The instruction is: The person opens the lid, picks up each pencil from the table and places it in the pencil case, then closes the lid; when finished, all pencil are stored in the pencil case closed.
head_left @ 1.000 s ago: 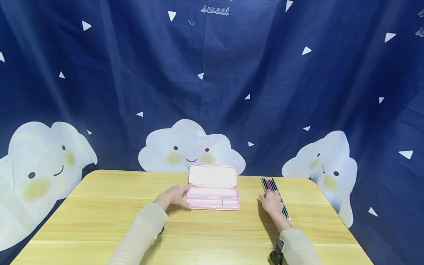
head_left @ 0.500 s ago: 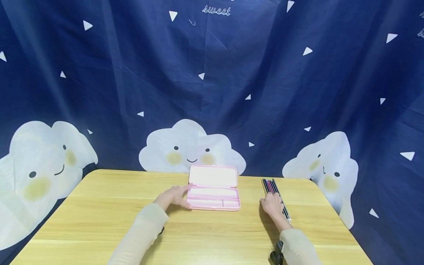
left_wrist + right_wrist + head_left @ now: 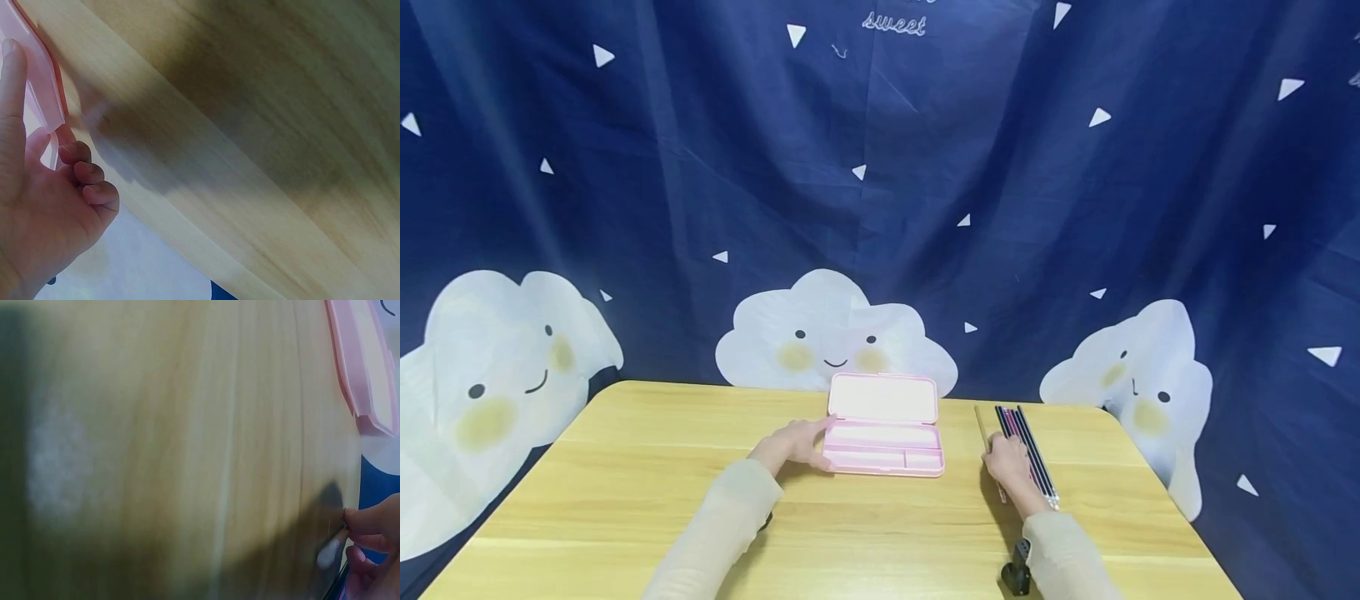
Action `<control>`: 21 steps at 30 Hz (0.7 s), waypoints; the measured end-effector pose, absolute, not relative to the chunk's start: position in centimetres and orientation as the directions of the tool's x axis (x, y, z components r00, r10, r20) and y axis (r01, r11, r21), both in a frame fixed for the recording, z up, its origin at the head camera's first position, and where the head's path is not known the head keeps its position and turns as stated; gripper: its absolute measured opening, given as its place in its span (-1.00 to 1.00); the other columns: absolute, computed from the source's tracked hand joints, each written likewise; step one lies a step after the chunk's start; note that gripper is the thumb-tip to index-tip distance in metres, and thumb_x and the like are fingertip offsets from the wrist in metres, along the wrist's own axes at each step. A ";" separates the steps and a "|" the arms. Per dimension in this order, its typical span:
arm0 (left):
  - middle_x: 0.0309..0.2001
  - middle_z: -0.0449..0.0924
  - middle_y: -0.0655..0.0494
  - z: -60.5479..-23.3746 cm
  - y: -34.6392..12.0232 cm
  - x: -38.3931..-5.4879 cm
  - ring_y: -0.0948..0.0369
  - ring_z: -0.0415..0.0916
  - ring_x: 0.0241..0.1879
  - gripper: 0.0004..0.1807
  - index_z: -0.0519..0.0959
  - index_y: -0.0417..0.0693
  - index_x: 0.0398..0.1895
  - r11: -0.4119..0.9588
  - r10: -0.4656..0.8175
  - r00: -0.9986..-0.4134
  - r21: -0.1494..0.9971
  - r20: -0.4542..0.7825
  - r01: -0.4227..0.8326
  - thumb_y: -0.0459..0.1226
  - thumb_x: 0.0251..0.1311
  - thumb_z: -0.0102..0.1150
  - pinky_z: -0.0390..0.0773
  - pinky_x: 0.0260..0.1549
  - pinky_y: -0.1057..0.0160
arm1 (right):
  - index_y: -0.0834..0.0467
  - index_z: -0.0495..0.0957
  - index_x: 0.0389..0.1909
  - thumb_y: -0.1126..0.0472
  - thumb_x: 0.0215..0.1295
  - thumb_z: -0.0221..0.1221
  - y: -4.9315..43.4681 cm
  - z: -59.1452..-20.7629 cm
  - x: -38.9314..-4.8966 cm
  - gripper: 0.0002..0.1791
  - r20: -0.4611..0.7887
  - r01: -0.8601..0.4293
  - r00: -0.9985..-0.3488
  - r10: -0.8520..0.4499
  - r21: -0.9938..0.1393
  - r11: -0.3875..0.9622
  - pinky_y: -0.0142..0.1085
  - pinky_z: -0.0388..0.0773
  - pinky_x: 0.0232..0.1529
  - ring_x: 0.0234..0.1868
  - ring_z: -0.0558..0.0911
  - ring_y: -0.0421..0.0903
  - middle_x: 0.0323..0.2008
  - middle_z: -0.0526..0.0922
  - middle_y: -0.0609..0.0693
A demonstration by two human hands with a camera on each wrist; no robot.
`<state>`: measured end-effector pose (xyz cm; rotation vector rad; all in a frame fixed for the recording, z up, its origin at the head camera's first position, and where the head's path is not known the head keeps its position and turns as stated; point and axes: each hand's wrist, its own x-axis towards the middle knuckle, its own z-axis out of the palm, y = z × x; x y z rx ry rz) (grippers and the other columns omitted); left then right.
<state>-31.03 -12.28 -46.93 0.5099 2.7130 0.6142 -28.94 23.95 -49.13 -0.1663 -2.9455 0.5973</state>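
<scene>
1. Left hand [image 3: 792, 445] clamps the left end of an open pink rectangular case [image 3: 865, 460] on the pale wooden table [image 3: 880, 533]
2. Right hand [image 3: 1011, 463] pinches a slim tan pencil [image 3: 981, 423], right of the case
3. Slim dark and magenta pencils [image 3: 1033, 446] lie just beside it

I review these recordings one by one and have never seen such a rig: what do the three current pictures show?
No robot here: a person works bare-handed at a wooden table. The wide picture looks forward and down from the head; the two close ones are taken from the left and right wrists. On the table are an open pink case and a row of mostly dark pencils. The left hand holds the case's left end; the right hand pinches a tan pencil beside the row.
</scene>
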 end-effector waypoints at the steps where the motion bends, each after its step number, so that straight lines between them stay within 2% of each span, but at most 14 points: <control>1: 0.26 0.21 -0.29 -46.9 -12.3 -31.0 -0.25 0.12 0.24 0.06 0.10 -0.02 0.38 0.844 0.405 -0.888 0.464 -0.220 0.270 0.02 -0.23 0.43 0.14 0.19 -0.22 | 0.28 0.48 -0.39 0.34 0.02 0.17 23.9 -49.1 -28.9 -0.87 0.114 0.067 -0.986 0.122 -0.400 0.914 0.11 0.47 -0.27 -0.23 0.45 0.29 -0.37 0.44 0.31; 4: 0.25 0.21 -0.33 -46.8 -12.3 -31.0 -0.25 0.12 0.23 0.05 0.11 -0.02 0.38 0.842 0.403 -0.889 0.468 -0.217 0.267 0.01 -0.23 0.43 0.15 0.19 -0.22 | 0.33 0.49 -0.24 0.38 0.01 0.17 24.0 -49.4 -29.0 -0.76 0.126 0.034 -0.987 0.096 -0.423 0.906 0.11 0.49 -0.23 -0.23 0.47 0.30 -0.32 0.46 0.34; 6: 0.25 0.20 -0.33 -46.8 -12.3 -30.9 -0.25 0.12 0.23 0.05 0.11 -0.02 0.38 0.842 0.403 -0.889 0.469 -0.218 0.267 0.01 -0.23 0.43 0.15 0.18 -0.22 | 0.39 0.46 -0.20 0.39 0.04 0.17 23.7 -48.9 -28.8 -0.73 0.088 0.034 -0.993 0.080 -0.436 0.899 0.11 0.47 -0.14 -0.17 0.46 0.30 -0.30 0.47 0.35; 9: 0.26 0.20 -0.33 -46.8 -12.2 -31.0 -0.24 0.13 0.23 0.06 0.11 -0.03 0.38 0.841 0.406 -0.888 0.467 -0.216 0.272 0.01 -0.23 0.43 0.15 0.19 -0.21 | 0.40 0.45 -0.22 0.37 0.06 0.18 23.6 -48.9 -28.8 -0.74 0.099 0.010 -0.993 0.059 -0.436 0.900 0.08 0.46 -0.11 -0.14 0.46 0.30 -0.31 0.49 0.33; 15: 0.25 0.20 -0.34 -46.7 -12.2 -31.0 -0.25 0.13 0.23 0.06 0.10 -0.05 0.38 0.838 0.412 -0.886 0.471 -0.214 0.276 0.00 -0.23 0.43 0.14 0.20 -0.20 | 0.34 0.46 -0.16 0.36 0.10 0.17 23.4 -48.7 -28.9 -0.74 0.055 0.030 -0.997 0.060 -0.436 0.899 0.03 0.50 -0.17 -0.16 0.54 0.23 -0.27 0.57 0.25; 21: 0.24 0.21 -0.35 -46.7 -12.2 -30.9 -0.25 0.14 0.22 0.06 0.10 -0.07 0.38 0.837 0.417 -0.884 0.468 -0.212 0.283 0.00 -0.23 0.43 0.15 0.20 -0.20 | 0.31 0.47 -0.15 0.37 0.14 0.11 23.4 -48.6 -28.9 -0.77 0.044 0.028 -0.998 0.053 -0.442 0.897 -0.01 0.52 -0.25 -0.18 0.56 0.21 -0.18 0.58 0.27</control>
